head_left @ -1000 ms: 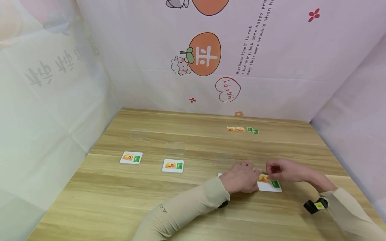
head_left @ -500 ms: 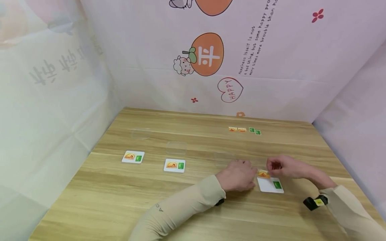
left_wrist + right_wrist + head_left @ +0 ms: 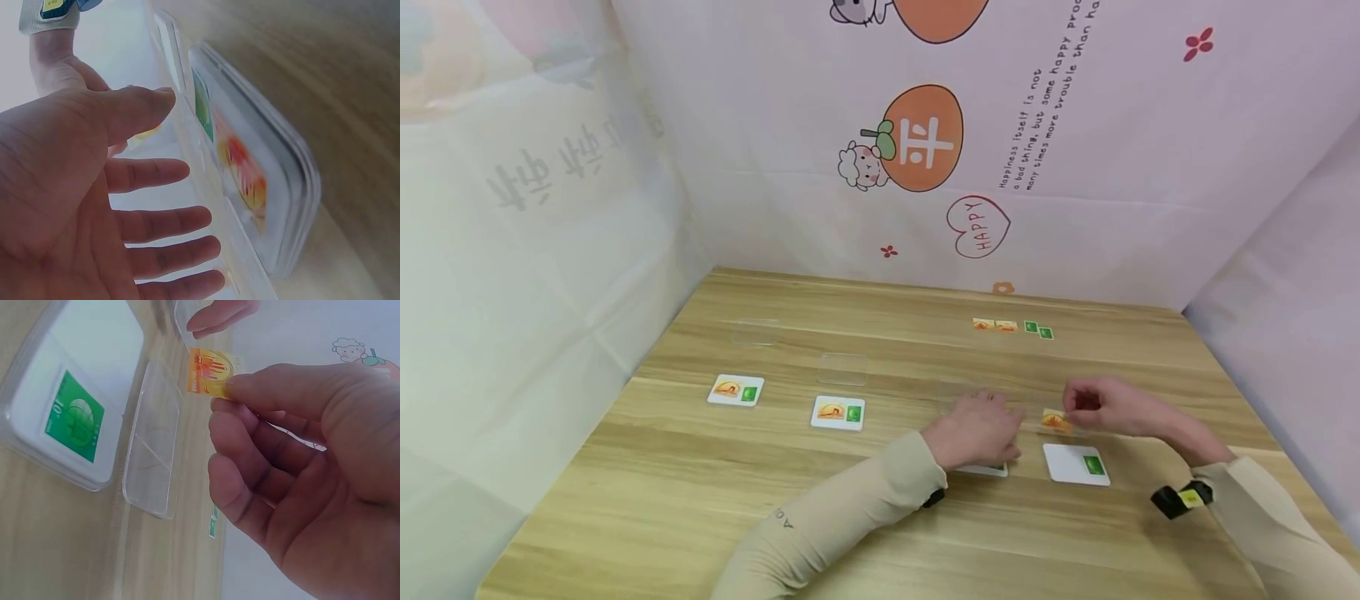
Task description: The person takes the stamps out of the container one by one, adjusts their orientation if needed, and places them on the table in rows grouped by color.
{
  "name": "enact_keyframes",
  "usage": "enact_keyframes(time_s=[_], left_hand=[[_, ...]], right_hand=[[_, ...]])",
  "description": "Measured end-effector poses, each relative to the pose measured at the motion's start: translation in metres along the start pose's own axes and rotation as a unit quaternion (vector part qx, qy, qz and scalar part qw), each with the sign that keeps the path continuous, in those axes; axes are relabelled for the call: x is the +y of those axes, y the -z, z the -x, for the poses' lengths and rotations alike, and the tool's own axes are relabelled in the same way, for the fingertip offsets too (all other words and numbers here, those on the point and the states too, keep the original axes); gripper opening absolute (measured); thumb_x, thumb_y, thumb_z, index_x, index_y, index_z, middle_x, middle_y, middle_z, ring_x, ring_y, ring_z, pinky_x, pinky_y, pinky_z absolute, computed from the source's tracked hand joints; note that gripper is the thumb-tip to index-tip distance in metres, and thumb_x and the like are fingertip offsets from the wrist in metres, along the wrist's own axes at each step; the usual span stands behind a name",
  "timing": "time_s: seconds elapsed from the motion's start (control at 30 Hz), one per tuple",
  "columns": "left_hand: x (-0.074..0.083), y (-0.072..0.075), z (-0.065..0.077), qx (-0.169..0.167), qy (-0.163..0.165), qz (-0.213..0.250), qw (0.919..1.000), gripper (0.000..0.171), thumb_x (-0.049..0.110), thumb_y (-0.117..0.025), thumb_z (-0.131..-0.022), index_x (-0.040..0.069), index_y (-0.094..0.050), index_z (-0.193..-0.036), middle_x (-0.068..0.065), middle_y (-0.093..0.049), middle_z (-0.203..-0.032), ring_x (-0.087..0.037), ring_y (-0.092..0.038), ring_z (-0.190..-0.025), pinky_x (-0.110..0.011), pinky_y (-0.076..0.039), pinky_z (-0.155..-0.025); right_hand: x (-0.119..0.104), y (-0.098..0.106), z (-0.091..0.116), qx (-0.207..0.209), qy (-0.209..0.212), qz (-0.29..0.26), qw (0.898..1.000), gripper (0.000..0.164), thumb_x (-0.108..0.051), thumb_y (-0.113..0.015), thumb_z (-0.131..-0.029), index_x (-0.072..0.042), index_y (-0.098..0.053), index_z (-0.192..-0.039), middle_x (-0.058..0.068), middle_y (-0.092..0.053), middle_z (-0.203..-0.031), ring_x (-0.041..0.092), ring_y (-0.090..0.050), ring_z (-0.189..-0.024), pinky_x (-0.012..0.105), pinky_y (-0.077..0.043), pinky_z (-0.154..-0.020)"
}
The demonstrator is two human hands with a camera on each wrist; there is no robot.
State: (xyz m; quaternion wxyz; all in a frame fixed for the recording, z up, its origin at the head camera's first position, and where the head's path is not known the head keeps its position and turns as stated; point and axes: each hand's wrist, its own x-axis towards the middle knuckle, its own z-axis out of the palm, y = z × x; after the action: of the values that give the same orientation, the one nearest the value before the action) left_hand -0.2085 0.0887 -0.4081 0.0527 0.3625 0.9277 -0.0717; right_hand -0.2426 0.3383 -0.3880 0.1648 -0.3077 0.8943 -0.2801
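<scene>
Between thumb and forefinger my right hand [image 3: 1108,406] pinches a small orange picture stamp [image 3: 203,370]. Below it lies a shallow white case [image 3: 1063,463] bearing a single green stamp [image 3: 76,419] at its right end. A clear lid [image 3: 153,440] rests on the table just behind that case. My left hand [image 3: 976,429] hovers with fingers extended over another white case [image 3: 281,162], which holds an orange stamp [image 3: 240,165] and a green one; in the head view the hand hides most of this case.
Two more white cases [image 3: 735,390], each with an orange and a green stamp, lie to the left. Clear lids [image 3: 842,369] sit behind them. Loose orange stamps [image 3: 995,325] and green stamps [image 3: 1039,330] lie near the back edge, before a printed cloth wall [image 3: 820,217].
My right hand has lifted the orange stamp off the rightmost case and moved it back. My left hand has drawn away from that case to the left, over the neighbouring one.
</scene>
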Motion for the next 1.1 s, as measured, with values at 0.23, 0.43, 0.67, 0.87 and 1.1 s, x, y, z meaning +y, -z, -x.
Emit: enact_keyframes(time_s=[0.23, 0.43, 0.67, 0.87, 1.1], left_hand=[[-0.005, 0.001, 0.004, 0.015, -0.007, -0.002, 0.9999, 0.041, 0.057, -0.053, -0.095, 0.031, -0.056, -0.127, 0.008, -0.060, -0.116, -0.012, -0.057, -0.107, -0.028, -0.051, -0.088], [-0.010, 0.003, 0.005, 0.007, 0.010, 0.012, 0.9999, 0.045, 0.058, -0.053, -0.095, 0.032, -0.054, -0.131, 0.007, -0.058, -0.120, -0.012, -0.055, -0.105, -0.028, -0.051, -0.081], [-0.017, 0.004, 0.005, 0.002, 0.026, 0.026, 0.9993, 0.047, 0.059, -0.052, -0.094, 0.031, -0.053, -0.131, 0.005, -0.058, -0.121, -0.014, -0.056, -0.108, -0.033, -0.052, -0.084], [-0.021, 0.005, 0.006, -0.005, 0.038, 0.046, 0.9982, 0.053, 0.059, -0.052, -0.094, 0.031, -0.048, -0.139, 0.003, -0.056, -0.132, -0.017, -0.054, -0.119, -0.038, -0.049, -0.097], [-0.029, 0.005, 0.009, 0.001, 0.034, 0.052, 0.9980, 0.053, 0.057, -0.052, -0.095, 0.029, -0.048, -0.140, 0.004, -0.056, -0.133, -0.017, -0.054, -0.122, -0.037, -0.049, -0.099]], right_hand=[[0.000, 0.006, -0.004, 0.021, -0.005, -0.005, 1.000, 0.009, -0.010, -0.066, -0.092, -0.011, -0.059, -0.088, -0.004, -0.054, -0.076, 0.001, -0.049, -0.066, 0.022, -0.044, -0.055], [-0.002, 0.011, -0.011, 0.031, -0.008, 0.009, 0.999, 0.007, -0.011, -0.066, -0.093, -0.009, -0.061, -0.089, -0.004, -0.056, -0.076, 0.001, -0.049, -0.065, 0.023, -0.044, -0.055], [-0.002, 0.014, -0.021, 0.034, -0.015, 0.018, 0.999, 0.010, -0.013, -0.067, -0.093, -0.010, -0.060, -0.088, -0.003, -0.057, -0.077, 0.003, -0.050, -0.067, 0.023, -0.045, -0.057], [-0.003, 0.016, -0.028, 0.041, -0.011, 0.029, 0.999, 0.013, -0.018, -0.068, -0.093, -0.008, -0.060, -0.088, -0.004, -0.057, -0.077, 0.004, -0.051, -0.068, 0.023, -0.045, -0.058], [-0.003, 0.019, -0.035, 0.046, -0.015, 0.025, 0.999, 0.012, -0.017, -0.067, -0.093, -0.007, -0.061, -0.089, -0.003, -0.058, -0.077, 0.006, -0.051, -0.067, 0.024, -0.045, -0.058]])
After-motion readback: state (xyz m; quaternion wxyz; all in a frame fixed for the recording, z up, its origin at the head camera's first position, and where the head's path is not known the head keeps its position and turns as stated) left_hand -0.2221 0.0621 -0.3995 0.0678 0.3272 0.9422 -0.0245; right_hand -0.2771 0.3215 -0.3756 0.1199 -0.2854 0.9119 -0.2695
